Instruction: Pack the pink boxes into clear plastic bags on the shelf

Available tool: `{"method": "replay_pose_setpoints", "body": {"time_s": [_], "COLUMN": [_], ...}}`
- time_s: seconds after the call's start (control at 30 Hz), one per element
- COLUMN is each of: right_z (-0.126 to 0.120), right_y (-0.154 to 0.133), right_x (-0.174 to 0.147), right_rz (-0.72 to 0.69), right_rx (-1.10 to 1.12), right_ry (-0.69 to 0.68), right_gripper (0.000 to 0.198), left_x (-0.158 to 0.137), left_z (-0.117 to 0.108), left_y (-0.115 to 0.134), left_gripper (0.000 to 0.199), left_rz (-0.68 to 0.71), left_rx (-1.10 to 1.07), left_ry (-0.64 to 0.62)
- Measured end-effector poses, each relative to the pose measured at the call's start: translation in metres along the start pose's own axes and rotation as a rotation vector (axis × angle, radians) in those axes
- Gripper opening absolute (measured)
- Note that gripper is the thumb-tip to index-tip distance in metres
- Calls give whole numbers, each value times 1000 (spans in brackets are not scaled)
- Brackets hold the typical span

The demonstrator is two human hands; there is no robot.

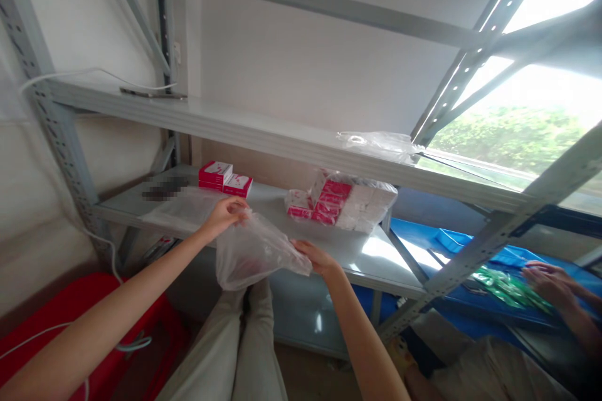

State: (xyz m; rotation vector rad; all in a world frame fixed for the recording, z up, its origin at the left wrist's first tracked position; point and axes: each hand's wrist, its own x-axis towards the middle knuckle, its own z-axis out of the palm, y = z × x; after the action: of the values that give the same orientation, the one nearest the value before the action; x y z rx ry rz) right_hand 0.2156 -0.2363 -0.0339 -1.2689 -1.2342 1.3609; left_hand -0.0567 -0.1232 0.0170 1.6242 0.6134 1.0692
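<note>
Clear plastic bag (pixel 251 254): held over the lap before the lower shelf (pixel 362 254), contents indiscernible. Left hand (pixel 224 213) pinches its upper edge; right hand (pixel 316 257) grips its right corner. On the shelf: two red boxes (pixel 224 177); a wrapped bundle of red-and-white boxes (pixel 341 202). A co-worker's hand (pixel 550 282), partly cut off, rests on green packets (pixel 505 285).

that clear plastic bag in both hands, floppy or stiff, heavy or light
The plastic bag is likely floppy: it sags and creases between the left hand and right hand. Probably very light, since fingertip pinches hold it. It looks empty.
</note>
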Motion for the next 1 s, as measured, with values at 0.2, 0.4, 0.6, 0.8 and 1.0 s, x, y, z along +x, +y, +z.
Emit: {"method": "replay_pose_setpoints", "body": {"time_s": [0.2, 0.4, 0.6, 0.8, 1.0], "right_z": [3, 31, 13, 0, -18], "right_y": [-11, -16, -7, -6, -2], "right_x": [-10, -22, -17, -23, -26], "right_rz": [75, 54, 19, -9, -105], "right_rx": [144, 189, 273, 286, 404], "right_ry": [-98, -299, 124, 199, 286], "right_gripper": [57, 55, 42, 45, 42], "left_x": [0, 0, 0, -7, -8], "left_z": [-7, -5, -26, -29, -21], "left_y": [2, 0, -13, -22, -27], "left_gripper": [45, 47, 41, 35, 47], "left_rz": [-12, -24, -109, -157, -132], "left_rx": [0, -18, -31, 36, -35], "left_ry": [113, 127, 25, -25, 98]}}
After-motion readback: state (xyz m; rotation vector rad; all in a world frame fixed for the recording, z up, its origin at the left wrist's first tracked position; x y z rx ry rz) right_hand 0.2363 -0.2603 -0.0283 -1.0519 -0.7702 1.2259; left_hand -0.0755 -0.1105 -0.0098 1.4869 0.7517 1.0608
